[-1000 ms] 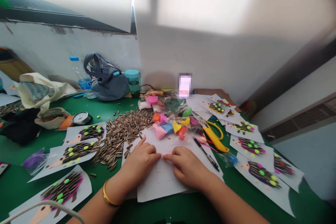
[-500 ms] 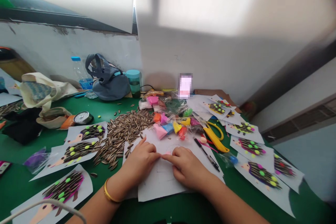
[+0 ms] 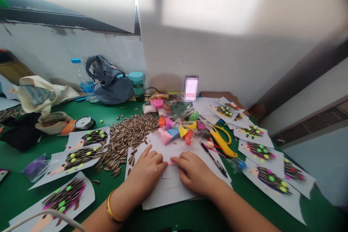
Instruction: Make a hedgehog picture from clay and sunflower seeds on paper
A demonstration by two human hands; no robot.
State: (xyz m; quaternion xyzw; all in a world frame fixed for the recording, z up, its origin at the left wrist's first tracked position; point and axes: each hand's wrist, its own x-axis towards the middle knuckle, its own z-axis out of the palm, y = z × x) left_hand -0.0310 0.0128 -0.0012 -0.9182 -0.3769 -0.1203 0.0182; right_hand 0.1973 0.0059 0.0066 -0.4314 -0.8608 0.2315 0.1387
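Note:
A small flat piece of pink clay lies on a white sheet of paper that bears faint drawn lines. My left hand rests palm down on the sheet, open, its little finger standing out and a fingertip at the clay's left edge. From the other side, my right hand reaches in, open, with the index finger stretched out to touch the clay. Neither hand grips anything. Beside my right hand lies a black pen. Several bags of coloured clay sit just beyond the paper.
A heap of striped sunflower seeds spreads to the left. Hedgehog pictures lie on the left, with more hedgehog pictures on the right. Yellow-handled scissors, a blue bag and a teal-lidded cup stand farther back.
My fingertips have moved slightly apart, so more of the pink clay shows between them. The view has shifted a little; the other things lie as before.

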